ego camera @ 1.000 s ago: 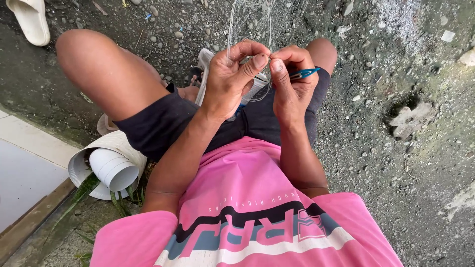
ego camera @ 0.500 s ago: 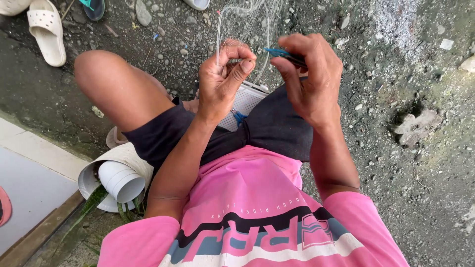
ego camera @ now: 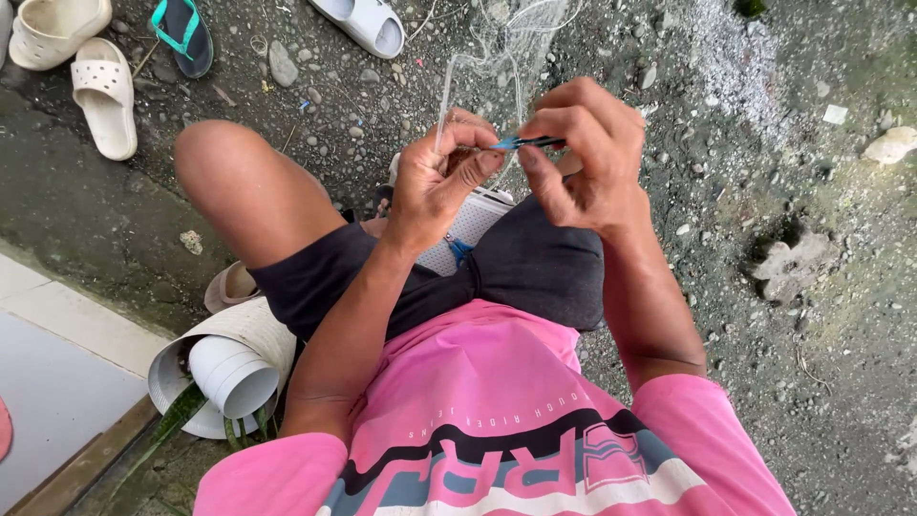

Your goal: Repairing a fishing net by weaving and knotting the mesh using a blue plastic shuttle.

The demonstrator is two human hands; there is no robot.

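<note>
Head view. Against the frame half a second earlier, the camera has tipped upward and slightly left: a teal flip-flop [ego camera: 181,36] and a white slipper [ego camera: 366,23] now show in full on the ground above the knee, and the cream sandals [ego camera: 81,67] lie further into the upper left corner. The left hand [ego camera: 441,186] has turned so its thumb now extends toward the right hand [ego camera: 585,158], and the gap between the two hands has narrowed. The netting needle has dropped from a slant to nearly level.

The blue netting needle [ego camera: 523,143] lies with its long axis close to horizontal. Its blue tip points toward the left hand, and its darker rear end runs under the right hand's fingers. It sits just to the right of the left hand, between the two hands and above the lap.

The right hand's fingers [ego camera: 564,105] are clenched on the needle, pinching it between thumb and forefinger. The left hand's fingers [ego camera: 468,129] are curled shut on strands of clear fishing net [ego camera: 506,48], which rise from that hand toward the top edge of the frame.

Below the left hand, a white mesh item [ego camera: 470,225] rests on the dark shorts [ego camera: 521,268]. Well below and left of that hand, a white pipe fitting [ego camera: 224,368] lies on the ground beside the thigh. The ground is gravel [ego camera: 764,143].
</note>
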